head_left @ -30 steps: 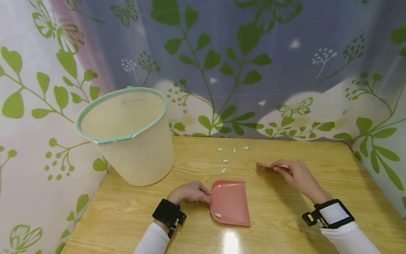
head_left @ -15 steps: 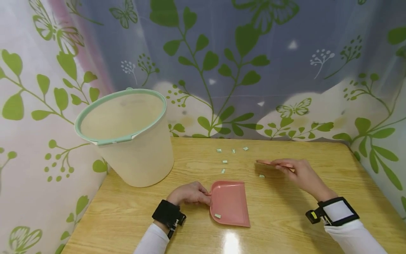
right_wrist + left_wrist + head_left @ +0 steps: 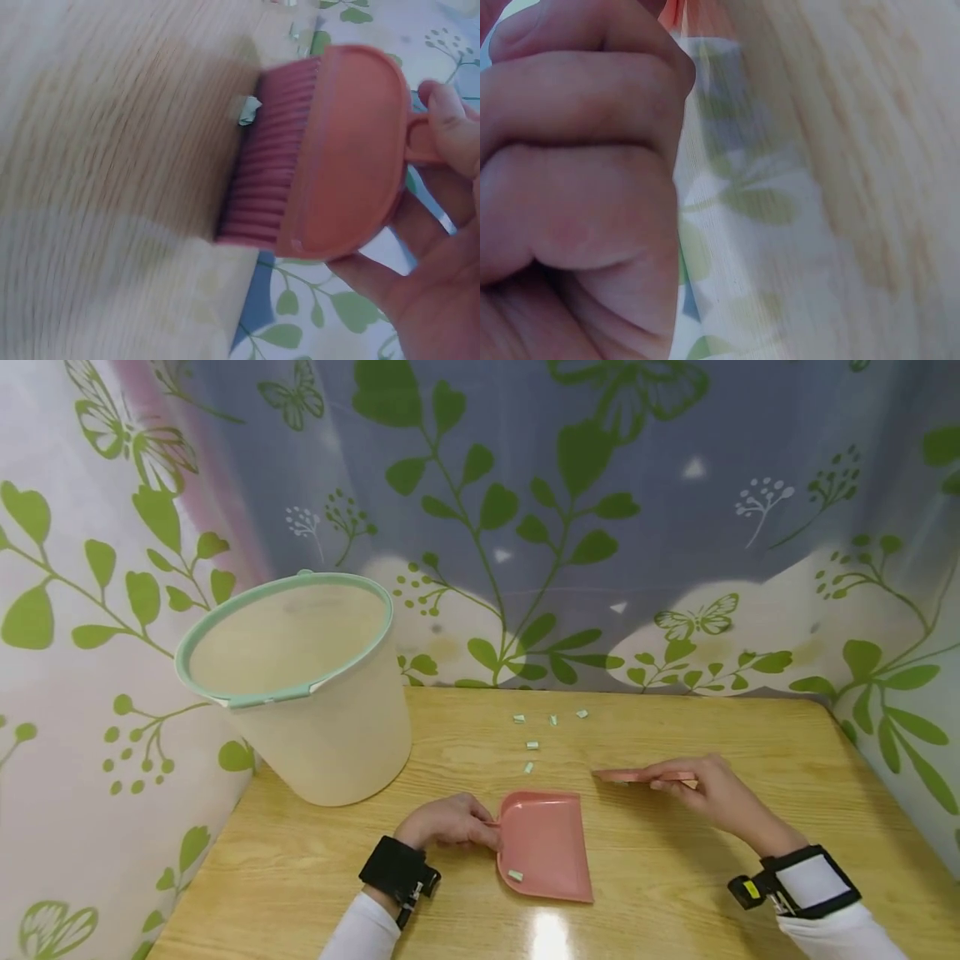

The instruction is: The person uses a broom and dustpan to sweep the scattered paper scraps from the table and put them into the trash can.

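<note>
My left hand (image 3: pixel 450 822) grips the short handle of a pink dustpan (image 3: pixel 546 839), which lies on the table with its open edge facing right. One paper scrap (image 3: pixel 515 876) rests inside the pan near its lower left corner. In the left wrist view the curled fingers (image 3: pixel 585 105) fill the left side. To the right, my right hand (image 3: pixel 716 789) holds a small pink hand brush (image 3: pixel 352 157) by its handle, thumb on top. Its bristles (image 3: pixel 270 161) meet the tabletop, and a pale green paper scrap (image 3: pixel 249 110) sits right against their edge.
Several more scraps, among them a paper scrap (image 3: pixel 532 746), lie on the wooden table (image 3: pixel 675 893) behind the dustpan. A cream bucket (image 3: pixel 330 752) with a green rim stands at the left. A leaf-patterned curtain (image 3: pixel 480 527) hangs along the back and sides.
The brush first lifted off a scrap, leaving it in view. Now it is down nearer the front, over that scrap, and slightly further left. The left hand and dustpan have stayed in place.
</note>
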A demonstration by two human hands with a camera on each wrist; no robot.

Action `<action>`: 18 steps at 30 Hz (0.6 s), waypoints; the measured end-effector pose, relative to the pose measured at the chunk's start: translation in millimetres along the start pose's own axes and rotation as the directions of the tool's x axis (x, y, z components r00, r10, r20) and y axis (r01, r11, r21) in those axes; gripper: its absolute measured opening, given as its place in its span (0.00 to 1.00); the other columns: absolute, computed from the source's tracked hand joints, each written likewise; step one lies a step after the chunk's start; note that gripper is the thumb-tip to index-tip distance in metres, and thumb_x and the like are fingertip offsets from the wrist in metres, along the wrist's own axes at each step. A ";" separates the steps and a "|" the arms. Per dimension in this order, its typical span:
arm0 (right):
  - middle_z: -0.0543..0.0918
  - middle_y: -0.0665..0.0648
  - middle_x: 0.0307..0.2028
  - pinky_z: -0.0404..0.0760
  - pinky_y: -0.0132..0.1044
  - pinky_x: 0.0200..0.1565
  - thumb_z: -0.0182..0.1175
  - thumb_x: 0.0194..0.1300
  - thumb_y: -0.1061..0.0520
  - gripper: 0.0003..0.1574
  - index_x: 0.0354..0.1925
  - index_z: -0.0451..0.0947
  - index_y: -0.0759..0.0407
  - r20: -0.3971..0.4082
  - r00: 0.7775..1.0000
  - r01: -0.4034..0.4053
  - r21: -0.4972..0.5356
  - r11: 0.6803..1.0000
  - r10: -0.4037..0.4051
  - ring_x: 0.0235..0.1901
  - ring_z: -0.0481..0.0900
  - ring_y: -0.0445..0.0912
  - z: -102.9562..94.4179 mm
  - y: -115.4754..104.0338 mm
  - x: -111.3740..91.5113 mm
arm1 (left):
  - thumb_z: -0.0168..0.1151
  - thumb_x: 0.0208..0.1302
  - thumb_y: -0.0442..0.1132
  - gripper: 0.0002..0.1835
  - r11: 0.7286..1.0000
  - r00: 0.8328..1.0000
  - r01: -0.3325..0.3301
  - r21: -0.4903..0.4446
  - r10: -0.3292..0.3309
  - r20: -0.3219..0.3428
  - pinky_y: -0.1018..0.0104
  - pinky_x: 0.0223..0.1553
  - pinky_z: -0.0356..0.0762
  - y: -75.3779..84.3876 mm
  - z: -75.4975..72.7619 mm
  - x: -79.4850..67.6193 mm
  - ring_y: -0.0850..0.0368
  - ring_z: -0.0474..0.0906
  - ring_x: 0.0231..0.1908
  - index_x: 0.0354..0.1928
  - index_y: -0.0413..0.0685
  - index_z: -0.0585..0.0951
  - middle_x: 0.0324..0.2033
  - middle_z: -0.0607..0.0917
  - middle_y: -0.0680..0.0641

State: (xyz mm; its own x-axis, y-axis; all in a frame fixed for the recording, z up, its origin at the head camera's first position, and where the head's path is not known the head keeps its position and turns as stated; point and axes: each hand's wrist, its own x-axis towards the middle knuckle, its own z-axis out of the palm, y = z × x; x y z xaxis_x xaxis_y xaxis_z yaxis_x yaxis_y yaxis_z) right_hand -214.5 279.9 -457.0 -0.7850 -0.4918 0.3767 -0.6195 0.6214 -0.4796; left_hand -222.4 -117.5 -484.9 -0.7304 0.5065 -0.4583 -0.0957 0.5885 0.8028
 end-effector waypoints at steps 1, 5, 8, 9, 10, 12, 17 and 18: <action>0.91 0.54 0.42 0.84 0.34 0.42 0.67 0.63 0.70 0.17 0.46 0.89 0.53 0.016 1.000 0.006 0.016 1.000 -0.006 0.44 0.86 0.37 -2.5 -2.1 -2.7 | 0.73 0.56 0.40 0.09 1.000 1.000 -0.003 0.001 0.003 0.002 0.72 0.17 0.55 -0.1 0.0 -0.5 0.65 0.56 0.13 0.21 0.52 0.82 0.14 0.69 0.58; 0.91 0.53 0.42 0.81 0.25 0.42 0.66 0.60 0.74 0.21 0.44 0.88 0.51 0.040 0.998 0.056 0.062 0.996 -0.058 0.45 0.85 0.34 -12.8 -6.0 -14.4 | 0.73 0.56 0.40 0.09 1.000 1.000 -0.019 0.010 0.019 0.009 0.72 0.17 0.55 1.1 0.5 -1.3 0.65 0.56 0.13 0.22 0.52 0.82 0.14 0.68 0.59; 0.90 0.53 0.43 0.79 0.22 0.42 0.66 0.59 0.76 0.23 0.45 0.88 0.53 0.032 0.996 0.084 0.109 0.991 -0.088 0.44 0.84 0.32 -19.6 -5.5 -19.6 | 0.73 0.56 0.40 0.09 0.999 0.999 -0.031 0.016 0.031 0.011 0.72 0.18 0.56 1.4 0.7 -1.0 0.65 0.58 0.14 0.23 0.51 0.83 0.14 0.69 0.59; 0.90 0.54 0.43 0.79 0.22 0.41 0.66 0.59 0.76 0.22 0.45 0.88 0.54 0.021 0.997 0.077 0.107 0.991 -0.080 0.44 0.84 0.31 -21.4 -5.6 -19.6 | 0.73 0.57 0.40 0.08 0.999 0.999 -0.031 0.019 0.030 0.013 0.72 0.18 0.57 1.5 0.5 -1.1 0.65 0.58 0.15 0.23 0.51 0.83 0.15 0.70 0.58; 0.90 0.55 0.43 0.79 0.23 0.39 0.66 0.60 0.75 0.21 0.45 0.88 0.54 0.011 0.998 0.060 0.093 0.994 -0.061 0.42 0.84 0.30 -23.3 -5.7 -18.8 | 0.73 0.57 0.40 0.08 0.999 1.000 -0.029 0.019 0.029 0.013 0.72 0.19 0.57 1.6 -0.1 -1.4 0.65 0.59 0.15 0.23 0.51 0.83 0.15 0.70 0.58; 0.90 0.58 0.44 0.76 0.25 0.31 0.65 0.63 0.73 0.18 0.47 0.87 0.56 -0.014 1.000 0.002 0.046 0.999 -0.001 0.32 0.80 0.28 -26.3 -6.5 -15.3 | 0.73 0.57 0.40 0.09 0.999 0.999 -0.030 0.025 0.030 0.011 0.72 0.20 0.58 1.9 -1.7 -1.8 0.65 0.61 0.16 0.23 0.51 0.82 0.16 0.71 0.58; 0.90 0.61 0.41 0.66 0.31 0.25 0.68 0.64 0.66 0.12 0.46 0.88 0.57 -0.089 0.994 -0.074 -0.195 0.978 0.058 0.18 0.64 0.30 -22.7 -5.0 -6.3 | 0.73 0.57 0.41 0.10 0.999 0.999 -0.037 0.034 0.036 0.014 0.72 0.20 0.58 1.3 -2.7 -2.1 0.65 0.61 0.16 0.22 0.52 0.82 0.15 0.70 0.58; 0.90 0.60 0.41 0.67 0.31 0.26 0.68 0.64 0.66 0.12 0.46 0.88 0.57 -0.089 0.995 -0.068 -0.210 0.975 0.050 0.18 0.66 0.30 -19.6 -3.8 -5.9 | 0.73 0.57 0.41 0.09 0.999 0.999 -0.037 0.036 0.037 0.015 0.72 0.20 0.58 0.6 -2.4 -2.3 0.65 0.61 0.16 0.23 0.52 0.82 0.15 0.70 0.58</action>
State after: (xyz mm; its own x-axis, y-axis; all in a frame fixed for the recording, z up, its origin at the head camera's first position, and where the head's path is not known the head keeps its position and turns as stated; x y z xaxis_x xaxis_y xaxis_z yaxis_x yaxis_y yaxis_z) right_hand -207.6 292.3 -441.9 -0.8122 -0.4034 0.4215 -0.5511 0.7676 -0.3273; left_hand -222.4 -119.8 -482.4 -0.7233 0.5372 -0.4339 -0.0437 0.5915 0.8051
